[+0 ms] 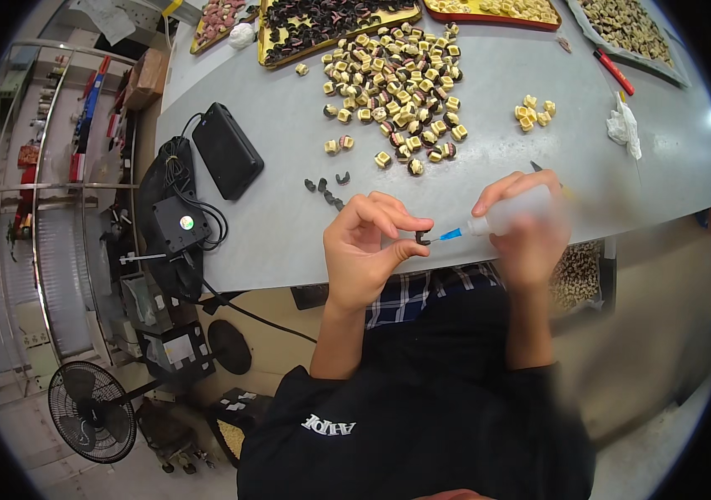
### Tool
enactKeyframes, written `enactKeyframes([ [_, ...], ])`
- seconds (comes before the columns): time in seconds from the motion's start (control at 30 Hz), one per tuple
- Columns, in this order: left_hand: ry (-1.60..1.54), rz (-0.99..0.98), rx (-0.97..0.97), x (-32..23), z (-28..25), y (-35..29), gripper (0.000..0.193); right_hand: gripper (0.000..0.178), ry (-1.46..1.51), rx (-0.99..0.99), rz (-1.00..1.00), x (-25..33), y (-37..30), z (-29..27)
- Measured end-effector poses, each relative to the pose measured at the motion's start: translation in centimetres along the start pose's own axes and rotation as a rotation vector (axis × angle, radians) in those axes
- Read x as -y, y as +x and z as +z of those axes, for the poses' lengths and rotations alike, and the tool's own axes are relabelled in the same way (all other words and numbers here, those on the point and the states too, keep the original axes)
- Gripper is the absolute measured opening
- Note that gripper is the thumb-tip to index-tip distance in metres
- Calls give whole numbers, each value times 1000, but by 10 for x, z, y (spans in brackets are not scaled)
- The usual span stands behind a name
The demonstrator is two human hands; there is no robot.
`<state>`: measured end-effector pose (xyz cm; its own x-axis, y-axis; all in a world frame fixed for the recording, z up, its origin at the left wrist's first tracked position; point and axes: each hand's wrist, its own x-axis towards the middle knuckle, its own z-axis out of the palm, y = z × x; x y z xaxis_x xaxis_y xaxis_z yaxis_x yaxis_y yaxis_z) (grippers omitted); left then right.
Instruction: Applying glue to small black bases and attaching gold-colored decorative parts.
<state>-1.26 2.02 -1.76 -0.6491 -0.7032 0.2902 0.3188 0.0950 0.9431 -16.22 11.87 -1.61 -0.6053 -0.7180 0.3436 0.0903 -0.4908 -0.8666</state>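
Between the thumb and fingertips of my left hand (364,246) is a small black C-shaped piece (421,237). My right hand (529,237) grips a white translucent squeeze bottle (515,210), partly blurred. The bottle's blue needle tip (450,235) points left at the black piece, close to it; whether they touch I cannot tell. Several loose black curved pieces (322,187) lie on the table just beyond my left hand. Farther off spreads a pile of small cream-and-black assembled pieces (397,83), some with pink parts.
Trays of black pieces (322,29), cream pieces (505,7) and mixed pieces (626,33) line the far side. A small cream cluster (532,113), a red marker (614,72) and a crumpled tissue (624,129) lie right. A black box-shaped device (227,152) and cables sit left.
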Motion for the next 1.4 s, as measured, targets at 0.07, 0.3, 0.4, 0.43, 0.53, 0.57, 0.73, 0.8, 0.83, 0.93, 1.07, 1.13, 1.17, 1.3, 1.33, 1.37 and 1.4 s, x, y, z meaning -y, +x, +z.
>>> enactKeyframes([
  [0.07,-10,-6,-1,0,0,0,38,30,-3,2,-8,0,0,0],
  [0.3,-12,-6,6,1,-1,0,37,24,-132,-55,10,6,1,5],
  [0.4,-11,-10,7,0,-1,0,37,23,-179,-78,17,7,1,6],
  [0.43,-10,-12,6,0,-1,0,37,24,-178,-75,16,7,1,6],
  [0.53,-10,-15,5,0,-1,0,38,26,-172,-74,-2,5,1,4],
  [0.57,-25,-14,12,0,-1,0,36,28,-166,-76,-19,4,1,3],
  [0.73,-44,-10,24,1,-2,0,34,33,-132,-84,-17,5,0,4],
  [0.8,-38,-9,22,1,-2,0,34,33,-122,-88,-5,7,-1,6],
  [0.83,-32,-10,24,1,-2,0,34,33,-112,-92,7,8,-1,7],
  [0.93,-20,-13,29,2,-2,0,34,33,-105,-100,2,6,0,7],
  [1.07,-14,-12,29,2,-2,0,34,33,-106,-106,-30,3,0,6],
  [1.13,-13,-11,33,2,-2,0,34,32,-100,-107,-23,3,0,6],
  [1.17,-12,-10,34,2,-3,0,34,32,-99,-106,-23,3,-1,6],
  [1.3,-12,-4,29,2,-4,0,34,31,-107,-107,14,5,-1,6],
  [1.33,-12,-4,29,2,-4,0,34,30,-116,-104,5,5,-1,5],
  [1.37,-18,-10,20,1,-3,0,36,29,-125,-100,-4,4,-1,4],
  [1.4,-25,-16,12,0,-3,1,37,28,-135,-97,-14,4,-1,3],
])
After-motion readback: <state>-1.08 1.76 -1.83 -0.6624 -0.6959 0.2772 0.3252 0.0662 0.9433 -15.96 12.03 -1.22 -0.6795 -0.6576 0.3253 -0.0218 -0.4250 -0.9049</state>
